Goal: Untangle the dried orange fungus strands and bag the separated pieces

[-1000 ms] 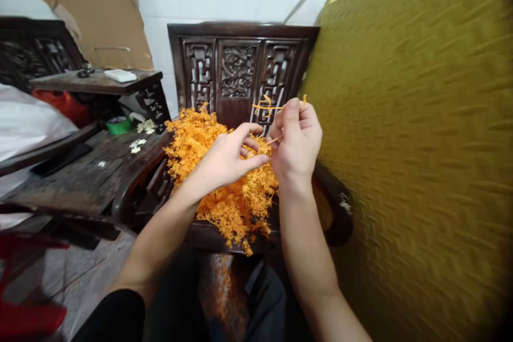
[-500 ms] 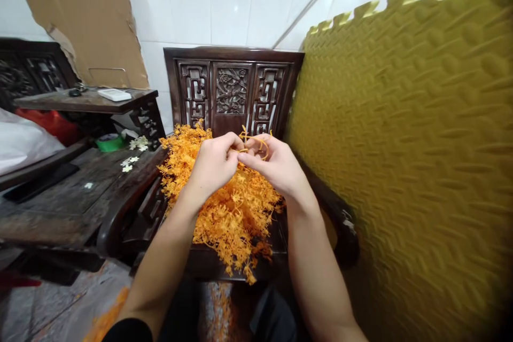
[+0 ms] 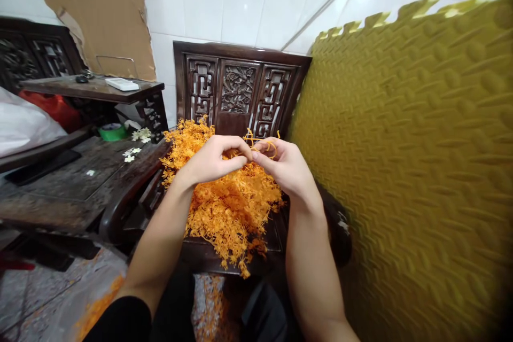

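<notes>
A large heap of orange artificial flower sprigs [image 3: 232, 208] covers the seat of a dark carved wooden chair [image 3: 240, 53]. Over the heap, my right hand [image 3: 284, 163] is closed on thin orange stems [image 3: 272, 148], whose curled ends stick out above its fingers. My left hand [image 3: 222, 157] meets it fingertip to fingertip, its thumb and fingers pinched together. What lies between the left fingertips is too small to make out.
A yellow foam mat [image 3: 401, 160] stands upright along the right. To the left, a dark wooden side table [image 3: 92, 88] bears a white device [image 3: 122, 84]. Green tape [image 3: 113, 132] and white flower pieces [image 3: 131, 155] lie lower. Orange bits fill a plastic bag [image 3: 96, 304] on the floor.
My left hand's thumb and fingers have straightened out, leaving a wider gap behind the pinch. The right hand keeps hold of the stems. The whole view has shifted and tilted slightly.
</notes>
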Demonstrator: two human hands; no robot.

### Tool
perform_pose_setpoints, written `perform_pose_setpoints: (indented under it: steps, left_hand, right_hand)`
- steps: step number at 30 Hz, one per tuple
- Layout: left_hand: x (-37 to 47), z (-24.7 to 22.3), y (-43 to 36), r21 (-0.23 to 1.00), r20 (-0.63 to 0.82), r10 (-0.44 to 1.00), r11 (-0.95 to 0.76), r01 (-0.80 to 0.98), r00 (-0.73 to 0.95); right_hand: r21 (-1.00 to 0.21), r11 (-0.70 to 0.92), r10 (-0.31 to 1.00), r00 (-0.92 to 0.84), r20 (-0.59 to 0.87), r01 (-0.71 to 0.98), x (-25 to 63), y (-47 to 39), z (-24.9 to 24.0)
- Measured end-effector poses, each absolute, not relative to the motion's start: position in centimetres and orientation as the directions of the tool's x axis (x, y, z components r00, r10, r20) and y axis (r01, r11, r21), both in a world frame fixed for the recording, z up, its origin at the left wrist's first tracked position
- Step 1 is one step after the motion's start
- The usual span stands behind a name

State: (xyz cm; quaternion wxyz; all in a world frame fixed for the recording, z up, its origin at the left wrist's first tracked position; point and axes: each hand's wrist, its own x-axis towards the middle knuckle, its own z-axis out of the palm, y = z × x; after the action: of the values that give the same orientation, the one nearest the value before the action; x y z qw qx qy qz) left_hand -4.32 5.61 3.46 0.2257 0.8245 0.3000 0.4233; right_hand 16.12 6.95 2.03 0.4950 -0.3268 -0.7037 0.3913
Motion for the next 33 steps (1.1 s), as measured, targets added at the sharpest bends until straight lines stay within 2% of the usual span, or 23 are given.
perform_pose_setpoints:
  steps: [3,6,11,16,18,20,23,27,33]
  left_hand:
    - [-4.1,3.4,5.5,0.649,0.576,0.731,-0.681,0.338,0.366]
    - [-4.1,2.9,6.0,0.612,0.616,0.724,-0.687,0.391,0.31]
    - [-4.1,2.2,7.1,0.402,0.595,0.657,-0.742,0.536,0.464]
    - [-3.7,1.5,7.8,0.264,0.62,0.621,-0.741,0.617,0.481]
    - [-3.7,1.4,7.9,0.258,0.618,0.616,-0.746,0.614,0.488]
    - [-3.8,1.5,7.8,0.307,0.619,0.616,-0.761,0.572,0.487]
    - [-4.0,1.8,7.5,0.381,0.633,0.608,-0.783,0.492,0.479]
    - [-4.1,2.2,7.0,0.414,0.648,0.595,-0.799,0.437,0.475]
    - [-4.1,2.9,5.9,0.223,0.696,0.547,-0.78,0.585,0.465]
  right_hand:
    - [-0.886,0.463,0.849,-0.273,0.452,-0.028,15.9,6.8,2.1]
    - [-0.884,0.464,0.857,-0.221,0.465,-0.06,16.1,6.6,2.1]
    - [-0.899,0.429,0.886,-0.238,0.398,0.091,16.6,6.4,2.2]
    - [-0.87,0.435,0.894,-0.229,0.386,0.233,16.8,6.4,2.1]
    - [-0.854,0.442,0.895,-0.193,0.402,0.274,17.1,6.5,2.1]
    - [-0.844,0.447,0.894,-0.18,0.411,0.296,17.4,6.5,2.1]
    - [-0.822,0.461,0.887,-0.203,0.415,0.335,17.7,6.3,2.2]
    - [-0.831,0.445,0.893,-0.24,0.382,0.333,17.9,5.8,2.4]
    - [-0.823,0.443,0.893,-0.256,0.37,0.355,17.9,5.5,2.5]
